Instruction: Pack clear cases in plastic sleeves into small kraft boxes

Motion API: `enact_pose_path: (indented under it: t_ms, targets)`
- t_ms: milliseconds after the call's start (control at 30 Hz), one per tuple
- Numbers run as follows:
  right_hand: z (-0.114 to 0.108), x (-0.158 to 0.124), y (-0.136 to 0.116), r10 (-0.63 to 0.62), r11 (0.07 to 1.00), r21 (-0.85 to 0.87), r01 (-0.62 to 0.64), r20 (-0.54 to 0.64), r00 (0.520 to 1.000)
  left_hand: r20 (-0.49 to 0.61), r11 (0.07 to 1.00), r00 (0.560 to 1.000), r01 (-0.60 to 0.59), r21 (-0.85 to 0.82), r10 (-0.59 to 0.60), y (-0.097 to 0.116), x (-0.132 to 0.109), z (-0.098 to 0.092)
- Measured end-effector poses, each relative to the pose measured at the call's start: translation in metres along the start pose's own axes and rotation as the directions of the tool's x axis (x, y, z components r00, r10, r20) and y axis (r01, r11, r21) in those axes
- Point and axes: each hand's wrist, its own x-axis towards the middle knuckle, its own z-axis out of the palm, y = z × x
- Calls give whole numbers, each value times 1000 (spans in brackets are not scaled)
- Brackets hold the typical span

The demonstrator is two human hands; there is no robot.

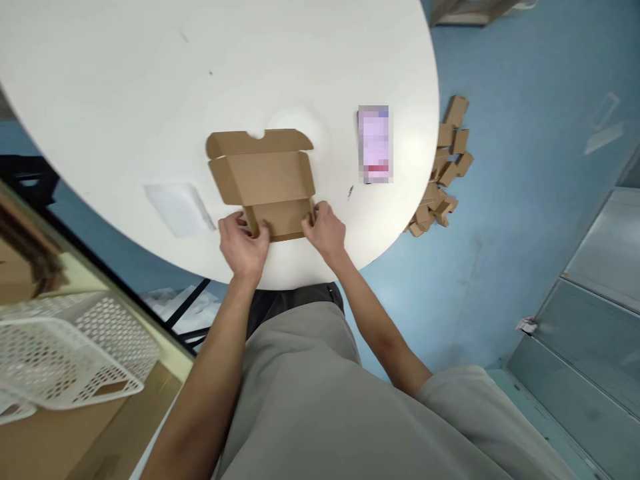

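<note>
A brown cardboard box point(270, 177) lies on the white table in front of me, its lid folded back flat and away from me with the side flaps spread. My left hand point(245, 243) grips the near left corner, thumb inside the wall and fingers outside. At the near right corner, my right hand point(326, 230) pinches the side wall between thumb and fingers. The near and side walls stand up around the box's bottom. Left of the box rests a whitish translucent packet point(179, 209), apart from my left hand.
On the round white table point(125, 87) a phone with a blurred screen point(375, 143) lies to the right. Several small cardboard boxes point(445, 173) are piled on the blue floor beyond the table's right edge. A white perforated basket point(75, 353) stands on a surface at lower left.
</note>
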Motion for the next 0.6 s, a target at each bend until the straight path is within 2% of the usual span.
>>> enact_pose_path:
  t_ms: [133,300,433,500,600]
  targets:
    - [5,0,4,8,1000,16,-9,46,999,41,999,999,22,-32,-21,-12,2,8]
    - [17,4,8,7,996,87,-3,-52,999,36,993,999,36,-112,-32,-19,4,22]
    - [17,4,8,34,996,84,-26,-106,994,34,985,999,-34,-170,41,-20,-1,17]
    - [13,2,9,37,994,106,-22,-143,989,-38,977,998,-65,-205,59,-28,2,6]
    - [-1,-7,15,27,985,172,19,-259,965,-266,971,964,-44,-236,-21,-54,26,-16]
